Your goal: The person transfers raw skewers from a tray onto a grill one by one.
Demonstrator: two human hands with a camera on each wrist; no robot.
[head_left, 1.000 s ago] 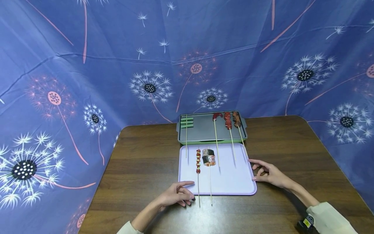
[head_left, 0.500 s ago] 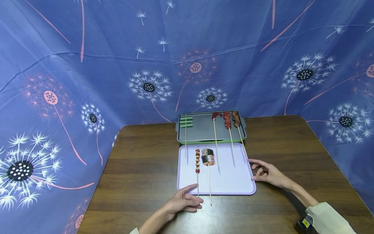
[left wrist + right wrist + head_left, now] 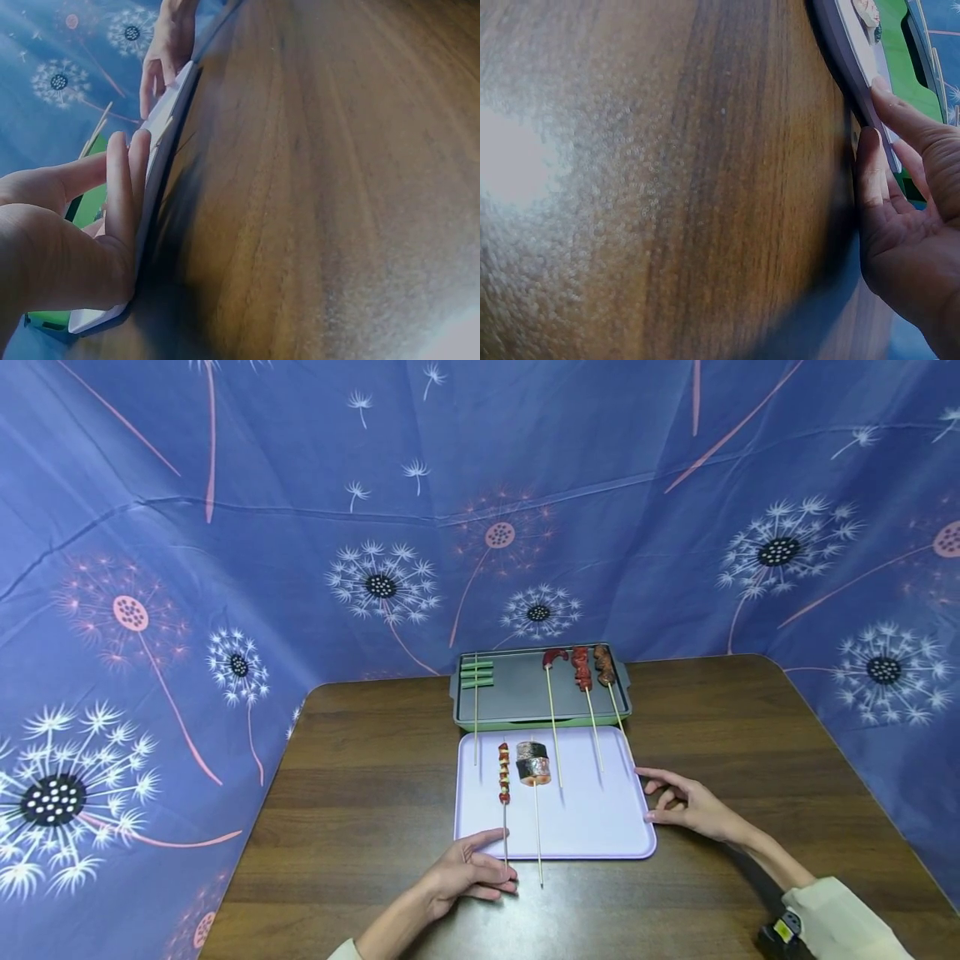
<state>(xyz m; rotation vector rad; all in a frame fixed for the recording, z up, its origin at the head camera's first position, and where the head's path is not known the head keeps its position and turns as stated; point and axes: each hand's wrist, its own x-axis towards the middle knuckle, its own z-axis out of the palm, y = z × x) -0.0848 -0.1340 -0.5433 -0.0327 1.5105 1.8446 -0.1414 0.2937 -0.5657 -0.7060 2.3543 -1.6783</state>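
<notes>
In the head view my left hand (image 3: 459, 872) is at the lower left of the lilac tray (image 3: 600, 839). Its thumb and fingers pinch the lower stick of a thin skewer with small red and pale pieces (image 3: 504, 772), which lies on the tray. Just to the right lies a fish skewer (image 3: 533, 763) with silvery-dark skin, its stick jutting past the front rim. My right hand (image 3: 693, 810) grips the tray's right edge. In the right wrist view the thumb (image 3: 900, 112) lies on the rim, with other fingers below it.
Behind the tray stands a green and grey grill pan (image 3: 517, 697). On it are a skewer of green pieces (image 3: 477, 673), a curled red skewer (image 3: 555, 657), a red meat skewer (image 3: 582, 668) and a brown meat skewer (image 3: 604, 665). Their sticks overhang the tray. The wooden table (image 3: 360, 810) meets a blue cloth (image 3: 300, 568).
My left hand has moved right from the tray's front-left corner onto the thin skewer's stick. That skewer has shifted slightly left. My right hand stays at the tray's edge.
</notes>
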